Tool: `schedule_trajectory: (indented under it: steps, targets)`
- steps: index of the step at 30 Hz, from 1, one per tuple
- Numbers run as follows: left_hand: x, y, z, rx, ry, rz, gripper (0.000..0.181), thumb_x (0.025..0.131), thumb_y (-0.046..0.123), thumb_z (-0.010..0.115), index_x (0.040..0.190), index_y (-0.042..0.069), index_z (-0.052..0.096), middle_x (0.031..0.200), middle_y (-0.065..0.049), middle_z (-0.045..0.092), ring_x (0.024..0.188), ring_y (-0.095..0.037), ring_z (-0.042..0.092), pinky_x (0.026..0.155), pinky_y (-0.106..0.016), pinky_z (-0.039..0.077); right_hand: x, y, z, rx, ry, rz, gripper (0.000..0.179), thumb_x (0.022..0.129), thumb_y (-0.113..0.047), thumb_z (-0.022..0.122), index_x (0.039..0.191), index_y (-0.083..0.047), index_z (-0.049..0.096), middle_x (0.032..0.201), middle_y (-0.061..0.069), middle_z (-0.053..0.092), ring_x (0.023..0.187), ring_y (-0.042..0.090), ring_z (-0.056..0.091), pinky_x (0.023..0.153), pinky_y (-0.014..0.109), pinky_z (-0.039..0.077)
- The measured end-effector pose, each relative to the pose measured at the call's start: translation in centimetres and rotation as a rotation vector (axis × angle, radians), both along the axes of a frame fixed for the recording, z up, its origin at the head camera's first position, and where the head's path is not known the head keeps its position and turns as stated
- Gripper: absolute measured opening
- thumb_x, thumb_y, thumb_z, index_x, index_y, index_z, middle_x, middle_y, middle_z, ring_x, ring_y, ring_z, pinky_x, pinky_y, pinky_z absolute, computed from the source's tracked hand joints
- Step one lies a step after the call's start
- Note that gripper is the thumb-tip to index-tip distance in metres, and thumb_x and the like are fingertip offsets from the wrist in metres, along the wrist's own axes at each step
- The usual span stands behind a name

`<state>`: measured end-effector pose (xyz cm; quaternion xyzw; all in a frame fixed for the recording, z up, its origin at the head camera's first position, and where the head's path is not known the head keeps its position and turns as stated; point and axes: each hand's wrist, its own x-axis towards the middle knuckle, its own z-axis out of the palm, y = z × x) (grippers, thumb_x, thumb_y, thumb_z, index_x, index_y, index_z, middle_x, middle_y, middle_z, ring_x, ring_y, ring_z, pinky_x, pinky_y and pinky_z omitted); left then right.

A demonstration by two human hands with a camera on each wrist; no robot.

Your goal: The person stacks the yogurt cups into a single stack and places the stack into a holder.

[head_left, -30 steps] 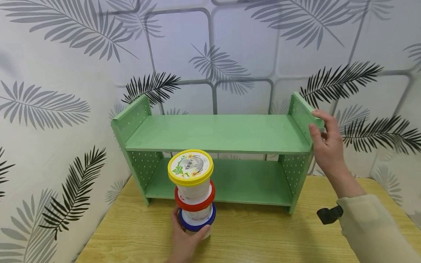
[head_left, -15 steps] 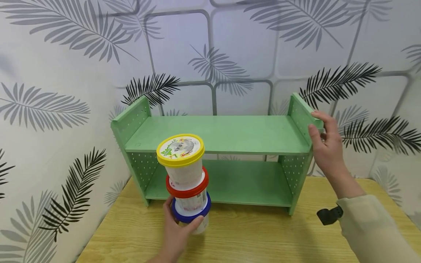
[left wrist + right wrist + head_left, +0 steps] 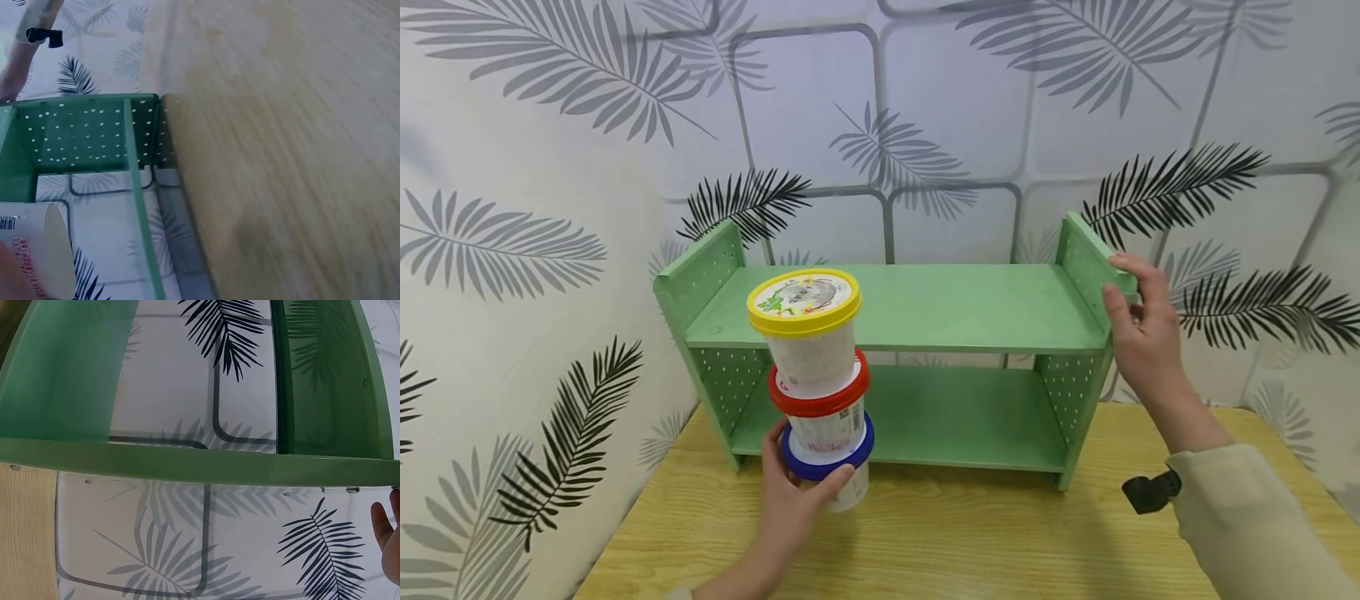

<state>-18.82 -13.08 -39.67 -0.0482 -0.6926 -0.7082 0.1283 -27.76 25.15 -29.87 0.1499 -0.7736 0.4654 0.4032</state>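
Three white tubs are stacked in the head view: a yellow-lidded tub on top, a red-lidded tub in the middle and a blue-lidded tub at the bottom. My left hand grips the bottom tub, thumb in front, and bears the whole stack above the table, leaning slightly left. That tub's base shows in the left wrist view. At the right my right hand holds the upper front corner of the green two-tier shelf, with the index finger over its edge. Its other fingers are partly hidden.
The shelf stands on a wood-grain table, behind the tubs. Perforated side panels rise at both ends of its upper board. A leaf-patterned wall lies close behind and on the left.
My left hand has raised the stack of tubs and shifted it somewhat left, so the yellow lid now overlaps the upper board in view. The right hand stays on the shelf corner.
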Motion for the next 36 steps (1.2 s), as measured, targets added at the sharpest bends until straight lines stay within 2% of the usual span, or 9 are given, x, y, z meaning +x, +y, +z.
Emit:
schedule_trajectory:
  steps: [5, 13, 20, 23, 29, 36]
  targets:
    - [-0.2, -0.2, 1.5, 0.026, 0.053, 0.001, 0.084, 0.079, -0.001, 0.077, 0.142, 0.009, 0.022, 0.134, -0.014, 0.044, 0.119, -0.029, 0.049, 0.096, -0.036, 0.046, 0.1, 0.0, 0.0, 0.001, -0.004, 0.002, 0.036, 0.103, -0.011, 0.046, 0.138, -0.005, 0.046, 0.147, 0.009, 0.041, 0.110, 0.001, 0.042, 0.077, 0.021, 0.034]
    - [-0.7, -0.8, 3.7, -0.033, 0.118, 0.052, 0.081, 0.079, 0.000, 0.077, 0.140, 0.010, 0.024, 0.133, -0.011, 0.046, 0.119, -0.025, 0.048, 0.097, -0.038, 0.046, 0.1, -0.2, 0.1, 0.003, -0.010, -0.008, 0.036, 0.103, -0.013, 0.046, 0.138, -0.005, 0.046, 0.146, 0.009, 0.041, 0.108, 0.000, 0.042, 0.078, 0.021, 0.034]
    - [-1.3, -1.1, 5.7, -0.046, 0.164, 0.066, 0.079, 0.081, 0.002, 0.076, 0.139, 0.011, 0.023, 0.133, -0.010, 0.045, 0.120, -0.025, 0.046, 0.101, -0.049, 0.042, 0.1, -0.2, 0.0, 0.005, -0.001, -0.014, 0.036, 0.103, -0.012, 0.046, 0.138, -0.005, 0.047, 0.146, 0.008, 0.042, 0.109, -0.001, 0.042, 0.078, 0.020, 0.034]
    - [-1.7, -1.1, 6.6, -0.039, 0.184, 0.068, 0.078, 0.081, 0.003, 0.077, 0.138, 0.011, 0.024, 0.132, -0.010, 0.045, 0.119, -0.025, 0.046, 0.101, -0.050, 0.042, 0.1, -0.2, 0.1, 0.003, 0.003, -0.016, 0.036, 0.103, -0.012, 0.046, 0.138, -0.005, 0.047, 0.146, 0.009, 0.042, 0.109, -0.001, 0.042, 0.077, 0.020, 0.034]
    - [-2.5, -1.0, 8.6, -0.027, 0.177, 0.080, 0.078, 0.082, 0.008, 0.078, 0.138, 0.013, 0.024, 0.131, -0.009, 0.045, 0.120, -0.024, 0.046, 0.100, -0.049, 0.043, 0.2, -0.3, 0.1, -0.003, 0.006, -0.010, 0.036, 0.103, -0.012, 0.046, 0.138, -0.005, 0.047, 0.145, 0.010, 0.043, 0.108, -0.001, 0.042, 0.077, 0.020, 0.034]
    - [-3.3, -0.9, 11.2, -0.075, 0.148, 0.097, 0.079, 0.083, 0.016, 0.079, 0.139, 0.015, 0.024, 0.131, -0.010, 0.045, 0.120, -0.025, 0.046, 0.099, -0.051, 0.044, 0.1, -0.3, 0.0, -0.007, 0.005, -0.010, 0.036, 0.103, -0.013, 0.046, 0.138, -0.005, 0.047, 0.146, 0.010, 0.042, 0.110, 0.000, 0.042, 0.077, 0.020, 0.034]
